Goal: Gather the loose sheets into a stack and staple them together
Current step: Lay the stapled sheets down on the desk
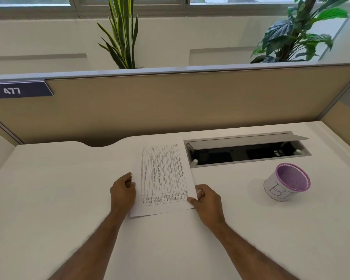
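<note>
A stack of white sheets [162, 178] with a printed table on top lies in the middle of the white desk [59, 188], turned sideways to me. My left hand [122, 194] grips its left edge, fingers curled onto the paper. My right hand [207, 203] pinches the lower right corner, thumb on top. How many sheets are under the top one I cannot tell. No stapler is in view.
A purple mesh cup [287, 181] wrapped in white paper stands at the right. Behind the sheets an open cable tray [245, 150] is set into the desk. A beige partition [170, 102] closes off the back, with plants beyond it.
</note>
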